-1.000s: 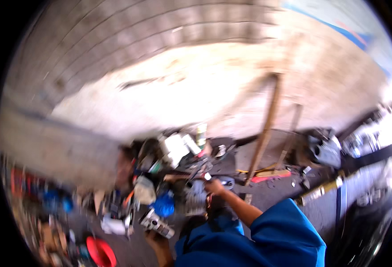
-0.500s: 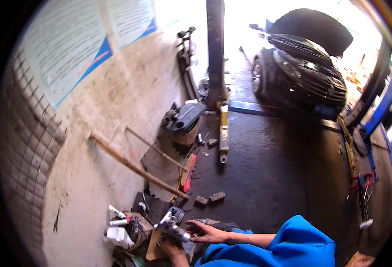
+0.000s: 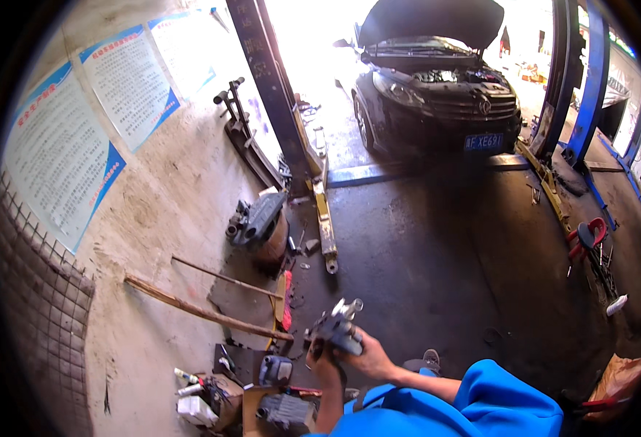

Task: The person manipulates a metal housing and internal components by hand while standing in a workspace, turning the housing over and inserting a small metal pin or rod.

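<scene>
A silvery metal car part [image 3: 339, 321] with short pipe stubs is held up in front of me, above the dark floor. My left hand [image 3: 325, 365] is closed around its lower left side; the part hides some of those fingers. My right hand [image 3: 370, 356] grips the part from the right, thumb and fingers bent against it. Just left of my hands, a cardboard box [image 3: 250, 409] contains a ribbed grey part [image 3: 288, 409]. A dark bluish part [image 3: 275, 370] lies by that box.
A black car [image 3: 444, 109] with its bonnet raised stands ahead between lift posts [image 3: 258, 80]. A yellow lift arm [image 3: 325, 222] reaches toward me. Wooden poles [image 3: 204, 306] lean on the left wall. A red stool [image 3: 590, 234] is at right.
Both hands have lifted the metal part away from the boxes, forward and to the right. My view has swung right toward the car.
</scene>
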Motion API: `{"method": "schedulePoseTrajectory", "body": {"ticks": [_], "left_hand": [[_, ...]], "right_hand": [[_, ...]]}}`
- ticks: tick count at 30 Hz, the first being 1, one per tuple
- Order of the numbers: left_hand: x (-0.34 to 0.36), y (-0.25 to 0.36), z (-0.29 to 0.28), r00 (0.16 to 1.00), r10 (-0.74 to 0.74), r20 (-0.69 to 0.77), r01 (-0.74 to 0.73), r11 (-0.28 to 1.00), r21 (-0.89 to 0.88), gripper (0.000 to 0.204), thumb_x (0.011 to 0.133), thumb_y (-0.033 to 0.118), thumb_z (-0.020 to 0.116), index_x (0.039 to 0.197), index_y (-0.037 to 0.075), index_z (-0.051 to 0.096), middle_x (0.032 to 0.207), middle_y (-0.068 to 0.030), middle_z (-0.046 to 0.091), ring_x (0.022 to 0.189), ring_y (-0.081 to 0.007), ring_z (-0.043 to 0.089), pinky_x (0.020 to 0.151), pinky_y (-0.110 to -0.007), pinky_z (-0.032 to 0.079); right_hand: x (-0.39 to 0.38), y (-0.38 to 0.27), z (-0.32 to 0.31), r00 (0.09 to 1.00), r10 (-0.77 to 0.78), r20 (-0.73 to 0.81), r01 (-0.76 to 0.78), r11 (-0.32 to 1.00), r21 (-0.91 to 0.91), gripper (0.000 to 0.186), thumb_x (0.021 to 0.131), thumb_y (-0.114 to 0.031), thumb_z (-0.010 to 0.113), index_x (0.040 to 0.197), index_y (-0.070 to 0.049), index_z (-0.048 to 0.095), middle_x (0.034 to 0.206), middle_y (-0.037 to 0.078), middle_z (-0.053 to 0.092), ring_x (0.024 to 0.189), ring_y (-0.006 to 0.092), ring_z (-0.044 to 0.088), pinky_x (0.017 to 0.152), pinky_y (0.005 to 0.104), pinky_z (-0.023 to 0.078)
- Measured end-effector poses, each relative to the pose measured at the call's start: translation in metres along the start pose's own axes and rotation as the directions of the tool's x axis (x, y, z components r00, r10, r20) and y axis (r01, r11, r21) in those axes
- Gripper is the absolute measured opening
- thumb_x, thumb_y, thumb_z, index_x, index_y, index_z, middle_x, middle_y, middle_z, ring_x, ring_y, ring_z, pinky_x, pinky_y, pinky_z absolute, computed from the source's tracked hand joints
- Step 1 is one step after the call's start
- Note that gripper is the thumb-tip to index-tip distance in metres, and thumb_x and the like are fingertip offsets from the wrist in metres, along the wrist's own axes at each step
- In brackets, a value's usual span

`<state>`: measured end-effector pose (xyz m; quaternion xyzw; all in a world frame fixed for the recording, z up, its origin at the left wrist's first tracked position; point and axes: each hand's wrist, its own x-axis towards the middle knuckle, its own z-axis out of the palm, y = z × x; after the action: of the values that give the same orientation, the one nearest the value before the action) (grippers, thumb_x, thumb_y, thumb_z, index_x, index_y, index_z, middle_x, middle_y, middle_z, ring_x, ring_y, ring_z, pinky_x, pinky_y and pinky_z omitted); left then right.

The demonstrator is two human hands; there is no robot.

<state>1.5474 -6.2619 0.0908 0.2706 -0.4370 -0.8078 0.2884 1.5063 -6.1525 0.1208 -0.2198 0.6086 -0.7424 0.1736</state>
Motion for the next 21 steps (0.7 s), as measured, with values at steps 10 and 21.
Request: {"method": "schedulePoseTrajectory", "body": {"ticks": [10, 21], "left_hand": [[-0.092, -0.099, 0.248, 0.914, -0.168, 0.370, 0.185, 0.983, -0.012, 0.020, 0.097, 0.009, 0.056, 0.113, -0.001, 0.063, 0.101, -0.0045, 0.066, 0.090, -0.0122, 0.061, 0.079, -0.027, 0.050], [-0.162, -0.194, 0.412, 0.643, -0.333, 0.690, 0.231, 0.943, 0.239, 0.023, 0.098, 0.012, 0.056, 0.114, -0.002, 0.065, 0.101, -0.0059, 0.067, 0.090, -0.0123, 0.061, 0.082, -0.027, 0.050]], "right_hand": [[-0.037, -0.090, -0.250, 0.921, -0.021, -0.389, -0.035, 0.990, -0.137, 0.034, 0.084, -0.013, 0.074, 0.114, -0.001, 0.061, 0.099, 0.008, 0.069, 0.091, 0.0125, 0.063, 0.081, 0.0300, 0.052], [-0.098, -0.135, -0.415, 0.616, -0.139, -0.775, 0.012, 0.986, -0.167, 0.031, 0.083, -0.017, 0.073, 0.108, -0.001, 0.065, 0.093, 0.009, 0.070, 0.083, 0.0129, 0.064, 0.074, 0.0299, 0.053]]}}
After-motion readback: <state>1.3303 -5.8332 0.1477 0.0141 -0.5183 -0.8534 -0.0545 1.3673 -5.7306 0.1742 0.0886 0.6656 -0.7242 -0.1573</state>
